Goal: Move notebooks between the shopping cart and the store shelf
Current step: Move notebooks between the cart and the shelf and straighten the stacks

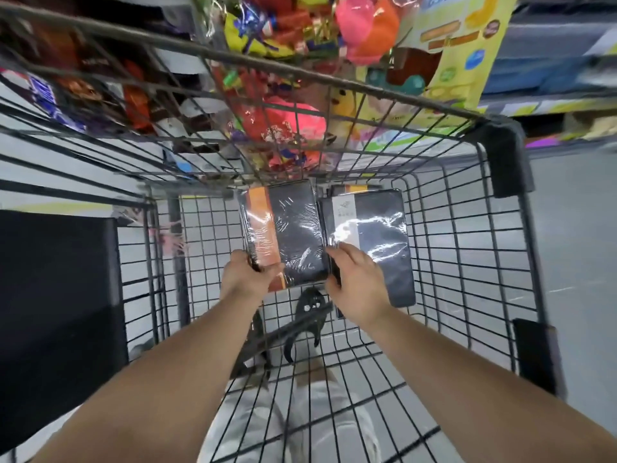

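Two shrink-wrapped notebook packs lie side by side, touching, on the wire floor at the far end of a shopping cart [467, 262]. The orange-banded notebook pack [290, 235] is gripped at its near left corner by the left hand [247, 279]. The right hand [357, 285] lies over the white-banded notebook pack [377, 235], fingers curled at the seam; whether they clasp an edge cannot be told. This looks like a pick-up from the cart. The next move likely calls for a level lift clear of the cart's rim. Bright packaged toys [293, 45] hang beyond.
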A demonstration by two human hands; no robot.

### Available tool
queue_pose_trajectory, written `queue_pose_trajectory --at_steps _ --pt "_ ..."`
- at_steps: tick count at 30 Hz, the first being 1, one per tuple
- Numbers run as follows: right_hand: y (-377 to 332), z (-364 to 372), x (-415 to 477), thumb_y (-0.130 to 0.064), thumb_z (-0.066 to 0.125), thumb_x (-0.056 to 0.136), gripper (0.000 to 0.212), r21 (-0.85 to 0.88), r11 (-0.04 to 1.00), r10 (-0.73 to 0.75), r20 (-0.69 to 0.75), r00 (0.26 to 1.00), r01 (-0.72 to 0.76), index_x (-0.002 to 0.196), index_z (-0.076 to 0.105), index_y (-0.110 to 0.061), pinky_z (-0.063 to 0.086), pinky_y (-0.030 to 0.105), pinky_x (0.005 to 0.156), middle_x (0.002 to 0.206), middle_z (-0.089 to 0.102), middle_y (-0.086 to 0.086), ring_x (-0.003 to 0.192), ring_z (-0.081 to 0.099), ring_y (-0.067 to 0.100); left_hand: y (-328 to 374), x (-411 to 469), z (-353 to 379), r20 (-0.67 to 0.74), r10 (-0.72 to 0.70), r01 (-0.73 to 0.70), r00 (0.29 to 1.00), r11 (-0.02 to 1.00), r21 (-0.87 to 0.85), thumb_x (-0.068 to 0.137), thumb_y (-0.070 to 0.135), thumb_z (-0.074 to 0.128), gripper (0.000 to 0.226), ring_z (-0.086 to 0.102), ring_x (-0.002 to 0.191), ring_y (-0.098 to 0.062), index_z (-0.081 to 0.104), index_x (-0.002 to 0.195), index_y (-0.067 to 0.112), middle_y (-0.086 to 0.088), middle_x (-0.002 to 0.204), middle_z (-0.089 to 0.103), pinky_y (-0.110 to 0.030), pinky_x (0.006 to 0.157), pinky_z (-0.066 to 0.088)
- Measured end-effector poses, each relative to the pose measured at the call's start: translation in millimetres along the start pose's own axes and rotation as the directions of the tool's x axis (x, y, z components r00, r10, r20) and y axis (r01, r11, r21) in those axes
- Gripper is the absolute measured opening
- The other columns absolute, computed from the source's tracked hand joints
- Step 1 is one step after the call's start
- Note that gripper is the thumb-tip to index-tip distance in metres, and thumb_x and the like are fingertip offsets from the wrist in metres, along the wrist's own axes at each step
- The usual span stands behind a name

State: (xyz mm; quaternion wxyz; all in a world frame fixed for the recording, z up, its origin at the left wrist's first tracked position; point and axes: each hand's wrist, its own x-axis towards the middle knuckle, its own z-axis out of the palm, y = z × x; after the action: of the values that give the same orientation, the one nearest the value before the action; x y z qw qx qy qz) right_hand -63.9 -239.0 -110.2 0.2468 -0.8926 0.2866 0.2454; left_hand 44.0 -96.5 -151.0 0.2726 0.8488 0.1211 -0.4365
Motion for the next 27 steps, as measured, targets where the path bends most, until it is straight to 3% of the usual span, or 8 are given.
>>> queue_pose_trajectory --at_steps 4,7,13,16,18,22,24,27 --pt "1.3 8.5 -3.4 -0.027 0.053 0.088 0.050 0.006 1.000 -0.006 0.001 1.000 0.006 0.137 0.045 -0.022 0.035 0.043 0.109 0.141 0.046 0.000 0.130 0.042 0.022 -7.4 0.2 -13.9 0.004 0.131 -0.130 0.991 0.975 0.178 0.072 0.052 0.075 0.067 0.061 0.080 -0.020 0.047 0.120 0.015 0.001 0.098 0.063 -0.027 0.055 0.040" --pt "-2.5 12.4 -3.7 -0.026 0.054 0.087 0.051 -0.012 1.000 0.005 -0.007 1.000 -0.005 0.136 0.043 -0.020 0.033 0.040 0.110 0.138 0.047 0.000 0.129 0.041 0.021 -9.7 -3.1 -36.0 0.075 0.153 -0.164 0.985 0.971 0.174 0.075 0.050 0.073 0.045 0.060 0.068 -0.007 0.054 0.105 0.021 0.012 0.074 0.063 -0.024 0.054 0.040" --pt "-33.1 23.2 3.6 -0.016 0.054 0.089 0.055 0.092 0.996 0.019 -0.005 1.000 -0.018 0.141 0.037 -0.012 0.034 0.034 0.106 0.137 0.046 0.009 0.127 0.040 0.025 -11.2 -19.9 -88.1 0.119 0.255 -0.262 0.960 0.964 0.042 0.072 0.029 0.080 0.029 0.063 0.083 -0.014 0.068 0.096 0.021 0.006 0.088 0.067 -0.020 0.064 0.044" --pt "-49.4 31.7 15.2 -0.026 0.055 0.091 0.067 0.096 0.989 0.115 0.014 0.993 -0.115 0.148 0.023 -0.010 0.029 0.039 0.114 0.150 0.030 0.014 0.137 0.029 0.030 -6.1 -34.0 -114.7 0.058 0.263 -0.263 0.963 0.965 0.006 0.065 0.028 0.079 0.034 0.062 0.078 -0.017 0.069 0.094 0.015 -0.002 0.086 0.067 -0.027 0.070 0.047" --pt "-59.6 39.2 25.4 -0.038 0.053 0.092 0.075 -0.003 0.987 0.163 0.042 0.986 -0.163 0.150 0.014 -0.010 0.025 0.042 0.114 0.156 0.015 0.019 0.141 0.022 0.035 -7.9 -39.2 -127.7 -0.017 0.265 -0.265 0.964 0.964 0.007 0.061 0.032 0.077 0.033 0.064 0.078 -0.020 0.070 0.089 0.018 -0.004 0.084 0.069 -0.035 0.075 0.050" --pt "-79.6 58.4 35.3 -0.054 0.055 0.087 0.094 -0.200 0.961 0.209 0.070 0.975 -0.192 0.151 0.003 -0.009 0.021 0.045 0.115 0.158 -0.001 0.023 0.145 0.011 0.039 -18.9 -43.2 -141.7 -0.150 0.259 -0.265 0.954 0.964 -0.024 0.069 0.023 0.077 0.014 0.063 0.070 -0.013 0.067 0.079 0.026 0.006 0.072 0.066 -0.029 0.068 0.048" --pt "-85.1 68.6 32.6 -0.055 0.055 0.086 0.092 -0.229 0.959 0.189 0.065 0.980 -0.170 0.150 0.004 -0.012 0.020 0.048 0.115 0.158 -0.001 0.020 0.146 0.007 0.037 -22.4 -44.6 -144.7 -0.170 0.251 -0.264 0.953 0.962 -0.062 0.070 0.020 0.076 0.017 0.062 0.068 -0.009 0.063 0.073 0.030 0.009 0.069 0.066 -0.027 0.065 0.048" --pt "-88.3 77.5 28.3 -0.051 0.058 0.086 0.075 -0.191 0.968 0.167 0.011 0.986 -0.161 0.142 0.022 -0.017 0.025 0.052 0.112 0.157 0.007 0.017 0.144 0.012 0.038 -28.7 -43.7 -147.7 -0.171 0.228 -0.249 0.958 0.962 -0.110 0.069 0.019 0.076 0.017 0.063 0.074 -0.006 0.065 0.075 0.031 0.013 0.073 0.066 -0.024 0.068 0.049"
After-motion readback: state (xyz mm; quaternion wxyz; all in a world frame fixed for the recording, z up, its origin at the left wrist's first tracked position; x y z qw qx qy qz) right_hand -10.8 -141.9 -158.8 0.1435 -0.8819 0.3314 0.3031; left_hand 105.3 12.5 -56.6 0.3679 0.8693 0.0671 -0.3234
